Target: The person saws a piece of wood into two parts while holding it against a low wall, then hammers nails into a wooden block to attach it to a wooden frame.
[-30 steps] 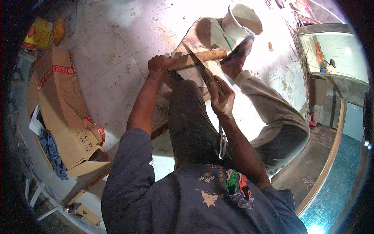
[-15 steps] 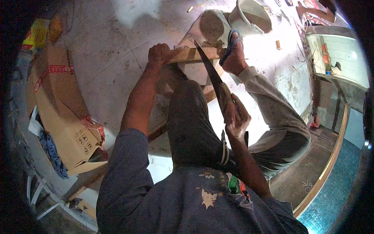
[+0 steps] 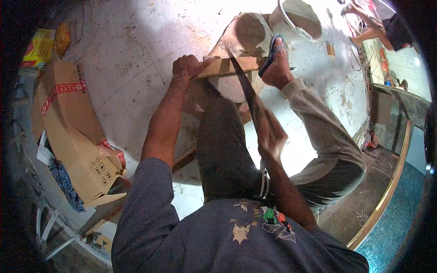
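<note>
My left hand (image 3: 186, 68) is closed over the left end of a short wooden board (image 3: 223, 67). In my right hand (image 3: 271, 134) is the handle of a handsaw, the fingers wrapped round it and slightly blurred. The saw's dark blade (image 3: 242, 78) slants up and left across the board, its narrow tip beyond the far edge. A foot of mine in a blue flip-flop (image 3: 271, 57) rests against the board's right end. Below the board lies a pale support (image 3: 231, 88), partly hidden by my knee.
A whitish bucket (image 3: 284, 20) lies tipped beyond my foot, beside a sack-like pale shape (image 3: 248, 32). On the left is a long cardboard box (image 3: 82, 136). Another person's limb (image 3: 371, 34) shows at the upper right. A small wood block (image 3: 330, 48) lies on the floor.
My right hand and the saw have shifted slightly, with the blade still across the board. My left hand keeps its place. The other person at the upper right shows more now.
</note>
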Available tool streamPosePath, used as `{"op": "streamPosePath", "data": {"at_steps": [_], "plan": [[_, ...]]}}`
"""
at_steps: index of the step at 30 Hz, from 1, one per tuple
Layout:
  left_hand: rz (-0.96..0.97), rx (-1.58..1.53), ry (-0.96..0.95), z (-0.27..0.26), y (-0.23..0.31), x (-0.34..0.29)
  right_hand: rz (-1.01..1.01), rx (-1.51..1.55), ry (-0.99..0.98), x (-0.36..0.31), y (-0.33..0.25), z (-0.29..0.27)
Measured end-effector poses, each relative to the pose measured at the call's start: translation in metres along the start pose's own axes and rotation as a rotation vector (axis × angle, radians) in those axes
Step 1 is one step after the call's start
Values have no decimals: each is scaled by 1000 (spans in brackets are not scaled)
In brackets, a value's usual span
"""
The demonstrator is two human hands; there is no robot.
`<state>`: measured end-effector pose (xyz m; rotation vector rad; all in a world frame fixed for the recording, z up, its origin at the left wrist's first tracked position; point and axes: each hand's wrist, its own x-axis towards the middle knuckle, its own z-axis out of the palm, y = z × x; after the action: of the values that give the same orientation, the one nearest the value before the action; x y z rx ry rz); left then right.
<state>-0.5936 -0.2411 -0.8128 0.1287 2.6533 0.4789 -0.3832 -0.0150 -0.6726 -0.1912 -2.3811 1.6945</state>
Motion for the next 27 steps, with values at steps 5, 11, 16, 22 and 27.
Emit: {"op": "streamPosePath", "data": {"at_steps": [5,11,16,22,27], "plan": [[41,-16,52,0,17,19,118,-54,-76,87,30,21],[3,-6,6,-17,11,12,125,120,4,-8,-14,-10],[141,-17,117,-15,47,26,47,193,136,95,65,14],[-7,70,0,-14,3,6,214,88,-46,7,-9,1],[-6,2,-55,4,12,8,98,-174,-76,27,9,7]]}}
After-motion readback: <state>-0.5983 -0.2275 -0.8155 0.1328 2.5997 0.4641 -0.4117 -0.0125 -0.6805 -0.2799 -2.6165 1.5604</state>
